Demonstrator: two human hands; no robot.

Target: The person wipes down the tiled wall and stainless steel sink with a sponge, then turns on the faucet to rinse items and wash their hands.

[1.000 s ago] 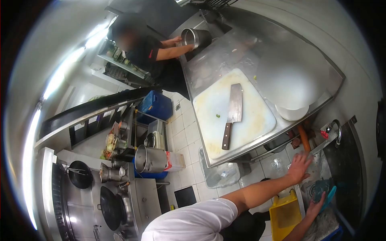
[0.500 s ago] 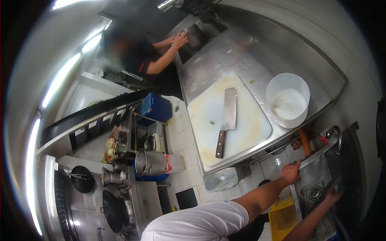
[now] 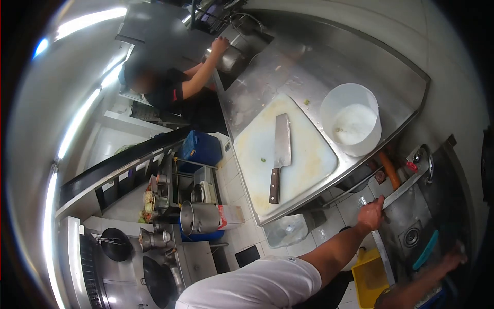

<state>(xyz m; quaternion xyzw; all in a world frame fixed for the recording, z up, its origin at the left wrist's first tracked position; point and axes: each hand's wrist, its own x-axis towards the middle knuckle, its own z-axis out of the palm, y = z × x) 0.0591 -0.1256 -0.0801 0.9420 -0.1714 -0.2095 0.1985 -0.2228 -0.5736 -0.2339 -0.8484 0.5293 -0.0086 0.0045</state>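
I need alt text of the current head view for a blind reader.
A person's left hand rests on the edge of a metal sink; the blurred right hand is near a turquoise object. On a steel table, a knife lies on a white cutting board beside a white bucket; a co-worker beyond handles a metal pot.

The metal sink (image 3: 406, 211) has 1 drain (image 3: 412, 237), a turquoise item (image 3: 426, 250) slanting nearby.

No legible text or labels anywhere.
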